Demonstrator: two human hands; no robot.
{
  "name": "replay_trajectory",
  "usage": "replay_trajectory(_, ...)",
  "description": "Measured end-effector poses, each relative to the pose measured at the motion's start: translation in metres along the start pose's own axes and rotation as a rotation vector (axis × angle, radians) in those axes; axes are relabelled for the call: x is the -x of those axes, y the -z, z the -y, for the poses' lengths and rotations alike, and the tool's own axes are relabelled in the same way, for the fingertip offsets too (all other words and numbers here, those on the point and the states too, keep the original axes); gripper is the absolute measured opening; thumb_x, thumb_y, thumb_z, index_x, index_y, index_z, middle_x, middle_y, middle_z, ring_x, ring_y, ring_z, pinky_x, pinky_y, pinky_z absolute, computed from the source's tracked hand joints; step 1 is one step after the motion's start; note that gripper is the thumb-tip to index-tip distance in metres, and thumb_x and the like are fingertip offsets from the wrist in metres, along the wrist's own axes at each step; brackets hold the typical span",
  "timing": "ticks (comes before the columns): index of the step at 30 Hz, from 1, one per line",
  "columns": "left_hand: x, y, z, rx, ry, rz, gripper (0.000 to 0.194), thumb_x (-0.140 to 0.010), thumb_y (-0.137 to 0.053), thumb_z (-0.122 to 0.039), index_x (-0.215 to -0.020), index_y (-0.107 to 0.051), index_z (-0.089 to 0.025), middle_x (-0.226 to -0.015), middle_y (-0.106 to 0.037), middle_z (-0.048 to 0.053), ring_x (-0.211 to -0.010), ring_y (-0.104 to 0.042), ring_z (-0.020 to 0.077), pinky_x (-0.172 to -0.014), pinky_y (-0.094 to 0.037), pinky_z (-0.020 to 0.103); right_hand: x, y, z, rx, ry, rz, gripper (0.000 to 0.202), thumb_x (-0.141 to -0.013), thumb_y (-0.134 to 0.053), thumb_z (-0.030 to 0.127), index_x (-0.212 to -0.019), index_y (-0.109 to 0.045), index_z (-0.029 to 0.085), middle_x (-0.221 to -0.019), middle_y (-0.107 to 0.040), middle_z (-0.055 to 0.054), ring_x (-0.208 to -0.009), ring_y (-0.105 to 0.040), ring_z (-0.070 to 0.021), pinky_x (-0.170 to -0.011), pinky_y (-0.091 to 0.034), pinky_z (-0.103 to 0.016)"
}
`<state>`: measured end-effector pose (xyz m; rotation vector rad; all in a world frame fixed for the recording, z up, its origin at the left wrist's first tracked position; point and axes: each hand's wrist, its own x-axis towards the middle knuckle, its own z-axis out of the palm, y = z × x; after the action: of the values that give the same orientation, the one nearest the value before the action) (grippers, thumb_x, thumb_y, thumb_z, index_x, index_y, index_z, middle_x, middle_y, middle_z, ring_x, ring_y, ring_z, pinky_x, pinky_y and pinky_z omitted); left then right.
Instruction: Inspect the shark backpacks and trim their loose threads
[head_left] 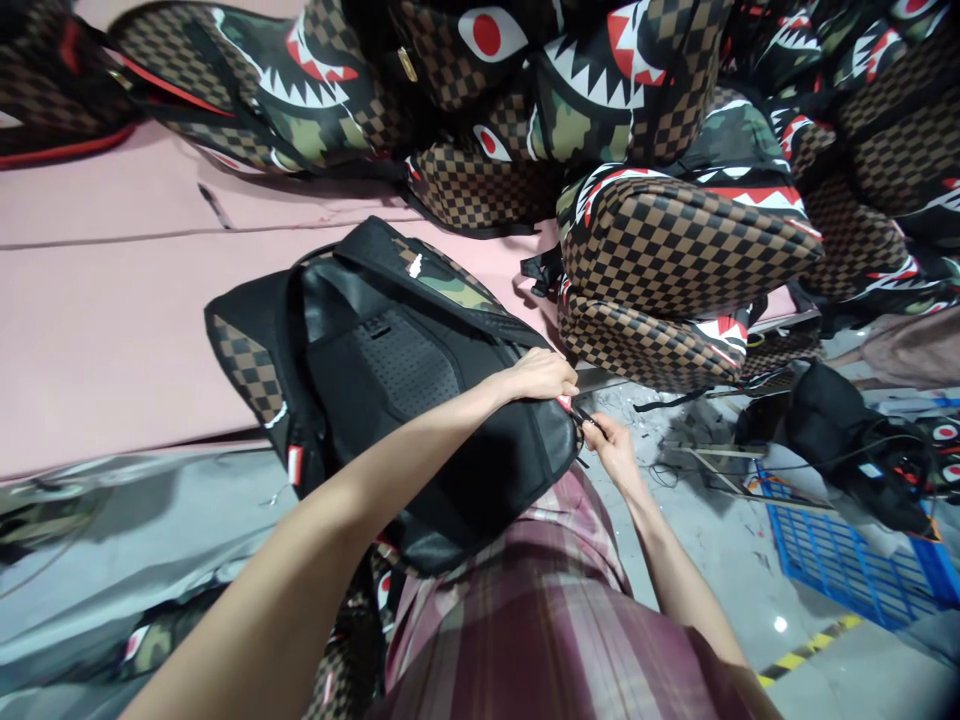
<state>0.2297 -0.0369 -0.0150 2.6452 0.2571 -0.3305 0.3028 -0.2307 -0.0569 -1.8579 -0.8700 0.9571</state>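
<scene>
A black backpack (480, 470) with brown checkered and camouflage sides lies back panel up, partly on the pink table and partly against my lap. My left hand (544, 374) reaches across it, its fingers closed on the right-hand edge of the bag, beside a small red and white bit. Just past that edge, my right hand (611, 445) is closed around a small dark tool (589, 418) that looks like thread snips. Its tip points toward the bag's edge by my left fingers; whether it touches the bag I cannot tell.
Checkered backpacks with shark-mouth prints (682, 265) are piled along the back and right of the pink table (112, 330). More bags lie low at the left. On the floor at the right stand a blue crate (832, 550) and a dark heap (847, 440).
</scene>
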Motion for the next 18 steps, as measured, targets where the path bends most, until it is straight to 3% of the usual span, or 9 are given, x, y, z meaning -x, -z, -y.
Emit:
replay_trajectory(5,0.000,0.001,0.000,0.012,0.013,0.006,0.025,-0.080,-0.049,-0.039,-0.069,-0.065,-0.023,-0.072,-0.067,0.000,-0.070,-0.058,0.0148,-0.056,-0.026,0.025,-0.017,0.003,-0.017,-0.239,-0.024,0.102,0.042,-0.070,-0.051,0.062,-0.065,-0.050,0.020,-0.047,-0.039,0.005,-0.044,-0.030,-0.0097,-0.047,-0.028,-0.024)
replay_trajectory(8,-0.001,0.001,0.000,0.022,0.010,0.006,0.026,-0.081,-0.048,-0.039,-0.068,-0.064,-0.022,-0.071,-0.066,0.000,-0.069,-0.058,0.0148,-0.055,-0.026,0.025,-0.020,0.000,-0.015,-0.367,0.005,0.018,0.044,-0.073,-0.043,0.066,-0.069,-0.045,0.022,-0.045,-0.029,0.008,-0.043,-0.028,-0.0102,-0.048,-0.031,-0.025)
replay_trajectory(11,-0.001,0.002,0.000,0.022,0.003,0.007,0.028,-0.081,-0.047,-0.039,-0.066,-0.063,-0.022,-0.072,-0.066,0.001,-0.070,-0.058,0.0152,-0.055,-0.026,0.026,-0.018,0.002,-0.008,-0.470,0.039,-0.085,0.035,-0.077,-0.047,0.057,-0.075,-0.045,0.022,-0.047,-0.033,0.007,-0.043,-0.032,-0.0104,-0.048,-0.033,-0.026)
replay_trajectory(14,-0.002,0.003,-0.001,0.032,0.008,0.025,0.027,-0.080,-0.048,-0.039,-0.066,-0.063,-0.022,-0.072,-0.066,0.001,-0.069,-0.057,0.0148,-0.055,-0.026,0.025,-0.012,0.008,-0.002,-0.268,0.067,-0.125,0.030,-0.079,-0.050,0.050,-0.079,-0.053,0.020,-0.057,-0.050,0.003,-0.048,-0.043,-0.0120,-0.052,-0.038,-0.027)
replay_trajectory(18,-0.004,0.006,-0.002,0.053,0.033,0.056,0.025,-0.079,-0.049,-0.037,-0.067,-0.065,-0.022,-0.072,-0.066,0.000,-0.069,-0.057,0.0143,-0.057,-0.028,0.025,-0.003,0.015,0.002,0.227,0.227,-0.152,0.031,-0.083,-0.051,0.044,-0.098,-0.063,0.020,-0.091,-0.065,-0.005,-0.082,-0.059,-0.0195,-0.073,-0.043,-0.031)
